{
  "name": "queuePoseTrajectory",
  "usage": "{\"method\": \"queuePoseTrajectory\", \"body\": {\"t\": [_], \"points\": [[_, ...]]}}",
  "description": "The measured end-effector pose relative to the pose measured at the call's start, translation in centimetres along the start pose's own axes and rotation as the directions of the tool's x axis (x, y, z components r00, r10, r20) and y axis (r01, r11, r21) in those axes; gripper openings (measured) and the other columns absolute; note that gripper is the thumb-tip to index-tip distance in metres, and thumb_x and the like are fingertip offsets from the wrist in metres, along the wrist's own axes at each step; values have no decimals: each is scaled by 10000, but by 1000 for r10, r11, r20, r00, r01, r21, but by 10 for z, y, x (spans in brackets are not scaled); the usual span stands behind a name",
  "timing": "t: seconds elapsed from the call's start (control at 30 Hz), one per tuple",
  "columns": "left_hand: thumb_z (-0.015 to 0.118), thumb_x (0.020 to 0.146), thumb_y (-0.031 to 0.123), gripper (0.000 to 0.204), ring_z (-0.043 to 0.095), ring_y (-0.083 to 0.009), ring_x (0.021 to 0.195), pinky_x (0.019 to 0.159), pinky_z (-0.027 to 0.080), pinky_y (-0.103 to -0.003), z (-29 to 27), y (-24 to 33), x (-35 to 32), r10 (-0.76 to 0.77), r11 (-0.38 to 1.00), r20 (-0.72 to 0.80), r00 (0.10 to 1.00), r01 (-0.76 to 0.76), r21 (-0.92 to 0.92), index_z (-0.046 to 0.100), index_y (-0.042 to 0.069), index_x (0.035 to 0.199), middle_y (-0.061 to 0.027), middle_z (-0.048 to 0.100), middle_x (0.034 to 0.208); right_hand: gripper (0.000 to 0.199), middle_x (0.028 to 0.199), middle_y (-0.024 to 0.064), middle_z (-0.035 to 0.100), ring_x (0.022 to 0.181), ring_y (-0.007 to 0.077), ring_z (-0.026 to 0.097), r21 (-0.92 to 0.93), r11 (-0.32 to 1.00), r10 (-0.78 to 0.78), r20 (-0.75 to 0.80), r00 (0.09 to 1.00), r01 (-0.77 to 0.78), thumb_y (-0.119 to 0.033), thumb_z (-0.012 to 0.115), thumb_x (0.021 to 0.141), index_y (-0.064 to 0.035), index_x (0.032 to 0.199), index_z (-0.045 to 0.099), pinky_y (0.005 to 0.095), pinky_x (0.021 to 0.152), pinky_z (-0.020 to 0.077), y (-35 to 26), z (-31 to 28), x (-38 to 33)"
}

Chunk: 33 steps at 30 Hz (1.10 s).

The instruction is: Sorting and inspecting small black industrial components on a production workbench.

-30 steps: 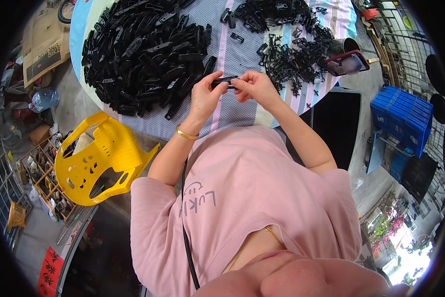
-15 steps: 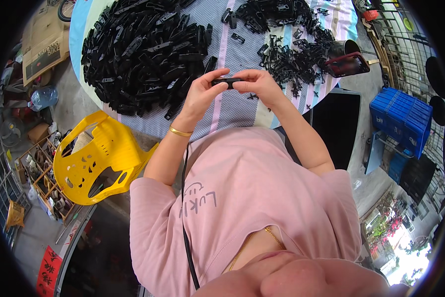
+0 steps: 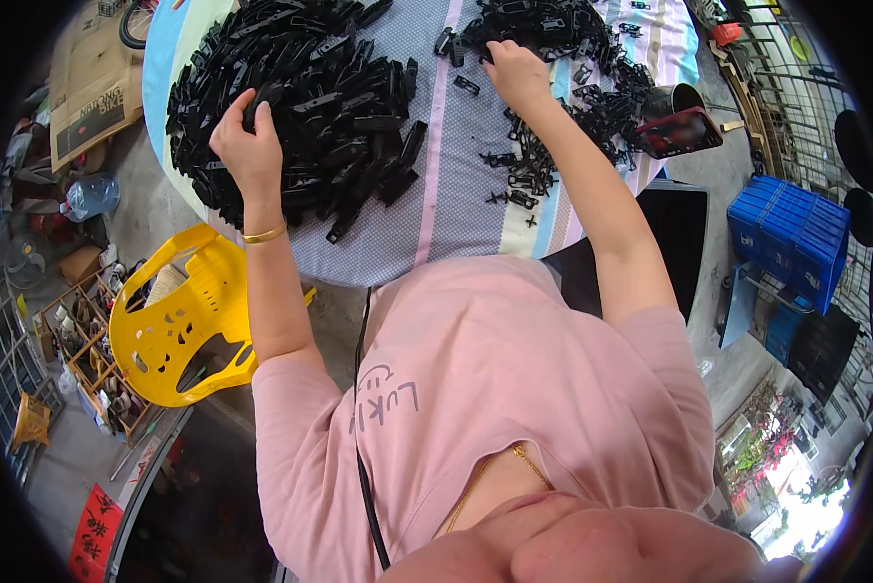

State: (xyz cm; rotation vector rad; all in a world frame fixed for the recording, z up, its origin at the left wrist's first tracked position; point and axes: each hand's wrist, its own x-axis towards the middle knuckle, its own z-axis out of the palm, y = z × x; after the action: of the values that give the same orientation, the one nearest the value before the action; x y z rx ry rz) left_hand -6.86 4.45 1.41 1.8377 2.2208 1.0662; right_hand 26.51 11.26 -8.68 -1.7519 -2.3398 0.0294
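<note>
1. Cloth-covered table carries long black plastic pieces left, small black frames right.
2. Left hand: thumb, forefinger parted at the pieces; right hand: fingertips among frames; cannot tell whether either grips.
3. Probable step: picking parts; next calls for pinching one singly.

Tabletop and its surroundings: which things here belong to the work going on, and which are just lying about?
Apparently in the work:
long black parts, by the left hand
smaller black pieces, by the right hand
tablecloth beneath both

Apparently just about:
yellow chair
blue crate
brown cardboard
plastic bottle
</note>
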Motion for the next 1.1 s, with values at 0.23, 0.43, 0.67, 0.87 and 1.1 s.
{"method": "queuePoseTrajectory", "body": {"t": [0.23,0.43,0.67,0.87,1.1], "points": [[565,821,49,175,579,-116,728,581,462,-218,35,55,-47,31,841,83,996,18,-541,603,14,989,-85,610,914,264,890,72,615,697,187,597,602,773,226,34,973,-201,-140,662,709,-69,957,604,295,602,487,-18,-28,-35],[554,873,186,331,605,-127,739,663,507,-221,84,89,-93,39,234,938,345,909,-345,510,-46,1105,-98,610,915,195,924,91,612,749,218,596,676,696,-150,-192,970,241,-55,674,662,-38,845,610,299,633,487,-60,-68,-88],[507,901,151,277,621,-153,784,724,529,-271,79,93,-107,29,188,956,292,938,-292,503,-37,1103,-101,612,900,131,829,88,620,710,257,604,781,616,142,20,990,-104,-43,641,680,-41,809,614,305,638,498,-59,-80,-115],[497,899,115,264,622,-172,806,762,529,-284,73,101,-124,105,216,949,297,925,-313,485,-46,1108,-107,603,933,66,780,64,623,692,244,602,568,811,-26,-207,978,142,-89,604,735,-65,796,607,321,607,490,-66,-75,-113],[500,876,51,196,618,-168,836,756,537,-263,56,94,-128,103,147,901,421,889,-433,540,-55,1036,-110,591,947,154,882,104,629,798,220,623,842,526,-119,-65,991,119,-33,617,745,-20,898,613,291,691,502,-68,-81,-128]]}}
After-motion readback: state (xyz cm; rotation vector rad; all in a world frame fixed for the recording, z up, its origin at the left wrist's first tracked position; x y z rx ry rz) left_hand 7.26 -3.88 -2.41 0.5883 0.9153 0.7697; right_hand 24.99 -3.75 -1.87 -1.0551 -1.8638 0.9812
